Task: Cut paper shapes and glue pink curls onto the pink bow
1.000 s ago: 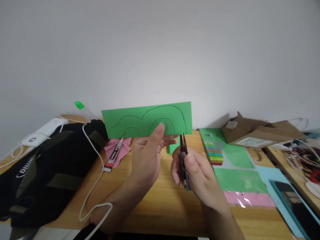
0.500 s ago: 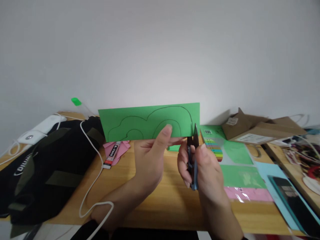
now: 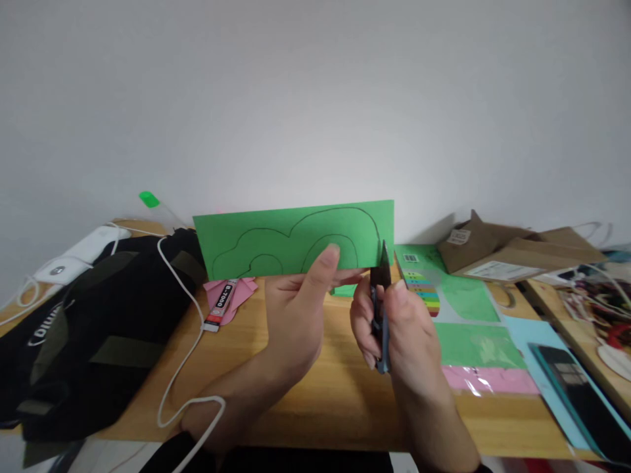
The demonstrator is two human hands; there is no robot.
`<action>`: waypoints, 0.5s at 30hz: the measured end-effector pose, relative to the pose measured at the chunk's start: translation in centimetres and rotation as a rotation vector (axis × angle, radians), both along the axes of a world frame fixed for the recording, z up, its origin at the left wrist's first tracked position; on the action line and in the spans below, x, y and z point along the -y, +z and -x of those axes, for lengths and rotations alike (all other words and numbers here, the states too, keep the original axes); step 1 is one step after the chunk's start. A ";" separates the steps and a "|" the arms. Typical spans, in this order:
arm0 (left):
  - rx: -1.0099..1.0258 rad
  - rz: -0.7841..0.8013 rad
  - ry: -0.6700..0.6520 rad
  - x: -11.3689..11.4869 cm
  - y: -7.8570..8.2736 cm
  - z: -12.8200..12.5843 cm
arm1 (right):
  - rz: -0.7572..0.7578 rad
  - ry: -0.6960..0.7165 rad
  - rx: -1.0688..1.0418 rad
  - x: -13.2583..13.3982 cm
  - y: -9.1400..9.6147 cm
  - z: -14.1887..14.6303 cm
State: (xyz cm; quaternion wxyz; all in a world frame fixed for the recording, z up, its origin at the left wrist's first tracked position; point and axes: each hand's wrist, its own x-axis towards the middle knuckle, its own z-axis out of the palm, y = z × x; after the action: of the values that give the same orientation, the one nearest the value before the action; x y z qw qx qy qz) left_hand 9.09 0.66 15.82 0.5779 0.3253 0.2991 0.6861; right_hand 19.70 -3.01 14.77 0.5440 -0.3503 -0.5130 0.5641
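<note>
A long strip of green paper (image 3: 261, 246) is held up in front of the wall, with wavy cloud-like outlines drawn on it in dark line. My left hand (image 3: 298, 315) pinches its lower edge, thumb on the near face and fingers behind. On the right, my right hand (image 3: 404, 328) grips a pair of dark scissors (image 3: 382, 295), whose handles are partly hidden by the fingers. The blades point upward at the paper's lower right, close to the end of the drawn line, and lie nearly together.
A glue tube (image 3: 223, 303) rests on pink paper scraps (image 3: 239, 295). To the left lie a black bag (image 3: 118, 328) and a white cable (image 3: 185, 289). Rightward are packaged coloured paper (image 3: 473, 345), a brown cardboard piece (image 3: 497, 253) and a phone (image 3: 576, 394) on light blue paper.
The scissor blades have closed further together at the paper's lower right. Both hands and the paper stay almost in the same place.
</note>
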 end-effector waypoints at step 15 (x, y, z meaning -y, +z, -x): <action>0.055 -0.031 0.005 0.0 0.1 -0.2 | -0.012 0.012 0.017 -0.1 0.0 -0.2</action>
State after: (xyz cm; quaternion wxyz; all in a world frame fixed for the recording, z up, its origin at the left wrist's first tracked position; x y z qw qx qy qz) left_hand 9.33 0.62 15.96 0.5793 0.3144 0.2733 0.7007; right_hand 19.90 -2.90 14.81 0.5382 -0.3489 -0.5230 0.5614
